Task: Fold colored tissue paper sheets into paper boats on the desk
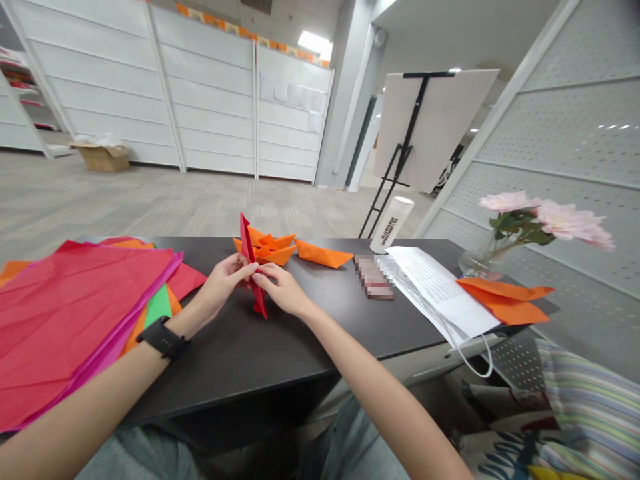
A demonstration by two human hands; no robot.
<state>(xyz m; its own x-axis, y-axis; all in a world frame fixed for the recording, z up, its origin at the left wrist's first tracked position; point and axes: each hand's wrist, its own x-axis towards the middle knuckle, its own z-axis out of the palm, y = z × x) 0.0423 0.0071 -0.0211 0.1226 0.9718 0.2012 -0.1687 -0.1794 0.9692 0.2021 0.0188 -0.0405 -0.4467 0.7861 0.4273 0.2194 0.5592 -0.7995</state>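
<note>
A narrow folded red paper piece (249, 257) stands on edge above the dark table (280, 347). My left hand (223, 283) pinches its left side and my right hand (283, 288) pinches its right side, both closed on it. A black watch (163, 338) sits on my left wrist. Just behind the red piece lie several folded orange paper shapes (273, 250), with one flat orange fold (320, 255) to their right.
A stack of large coloured paper sheets (75, 313) covers the table's left part. To the right lie a small blurred object (374, 277), white printed sheets (435, 287), a white cylinder (393, 223), orange folds (505, 300) and a glass vase of pink flowers (530, 220).
</note>
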